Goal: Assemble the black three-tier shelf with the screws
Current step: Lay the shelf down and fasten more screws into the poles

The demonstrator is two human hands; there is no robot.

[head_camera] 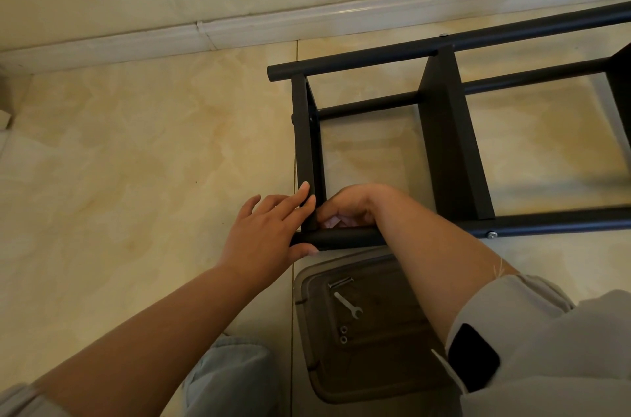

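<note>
Black metal three-tier shelf frame (447, 139) lies on its side on the beige tiled floor (136, 160), its long tubes running away to my right. My left hand (269, 232) rests at the near corner of the frame: fingers straight and spread against the end panel (307, 143), thumb hooked under the near round tube (341, 238). My right hand (348, 208) sits just beside it, inside the same corner, fingers curled inward above the tube; what they pinch, if anything, I cannot tell, since the hand hides it. Wrists nearly touch at the joint. Just below my hands, close to my knees, a clear plastic lidded box (368, 365) holds a small silver flat wrench (348, 304), a silver bolt (340, 282) and two small nuts (344, 334). A screw head (492, 234) shows on the near tube further right.
</note>
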